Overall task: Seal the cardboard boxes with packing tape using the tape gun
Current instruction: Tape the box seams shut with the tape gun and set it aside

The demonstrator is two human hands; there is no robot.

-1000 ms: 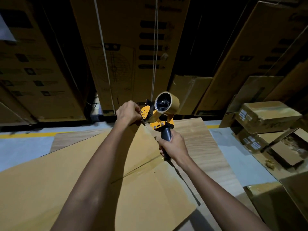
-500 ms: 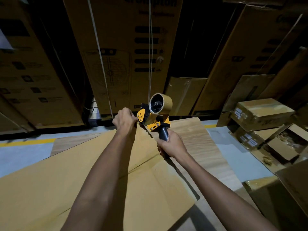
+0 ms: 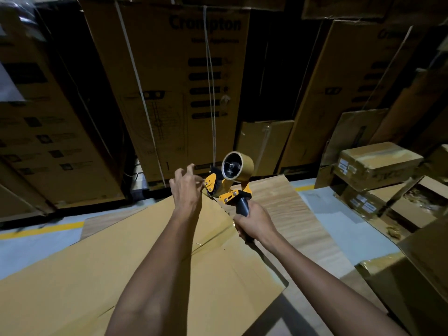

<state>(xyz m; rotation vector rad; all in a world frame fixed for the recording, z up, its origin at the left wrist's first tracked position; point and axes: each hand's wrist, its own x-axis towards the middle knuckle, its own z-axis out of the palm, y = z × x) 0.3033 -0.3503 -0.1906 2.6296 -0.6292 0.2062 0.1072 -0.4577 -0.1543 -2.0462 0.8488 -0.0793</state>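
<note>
R hand point(image 3: 254, 223) gripping yellow plastic tape gun point(image 3: 228, 187) handle, L hand point(image 3: 188, 187) fingers loosely spread at its front, flat cardboard box point(image 3: 150, 258)

Dim warehouse light, deep shadows at top, wide-angle bending at edges, slight blur

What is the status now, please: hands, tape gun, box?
Right hand grips tape gun by the handle. Left hand open, fingers at the gun's front end. Gun above the flat cardboard box. Nothing in the way.
</note>
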